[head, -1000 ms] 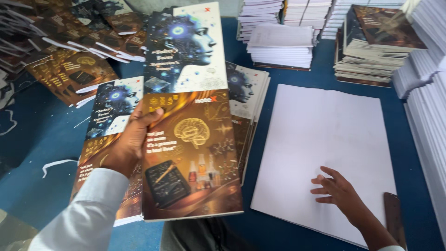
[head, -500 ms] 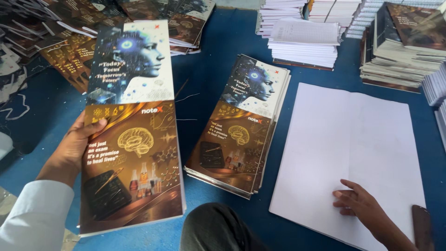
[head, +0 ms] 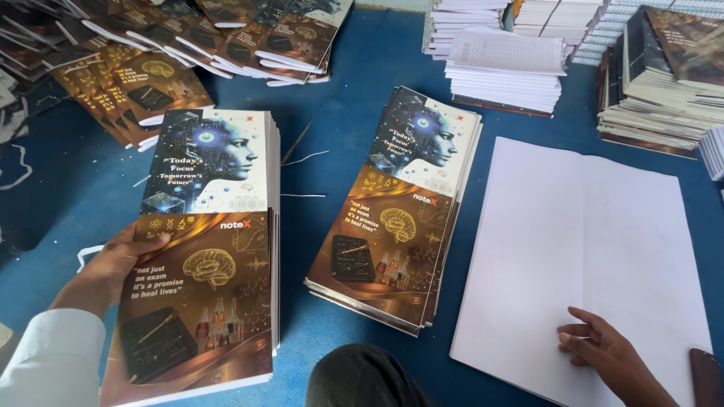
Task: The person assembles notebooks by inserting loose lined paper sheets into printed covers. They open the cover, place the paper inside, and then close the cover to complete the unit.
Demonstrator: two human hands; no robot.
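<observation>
The left hand (head: 113, 264) clasps the left edge of a tall glossy printed cover sheet (head: 200, 249), pale with a head picture above and brown with a brain drawing below; thumb on top, fingers hidden beneath. It tops one thick stack at the near left. The right hand (head: 603, 350) lies loosely open, fingertips touching one wide blank white paper sheet (head: 588, 241) at the right. Between them sits a second stack of matching covers (head: 396, 211) on the blue table (head: 354, 75). Far off, several piles of white page blocks (head: 505, 68) stand.
</observation>
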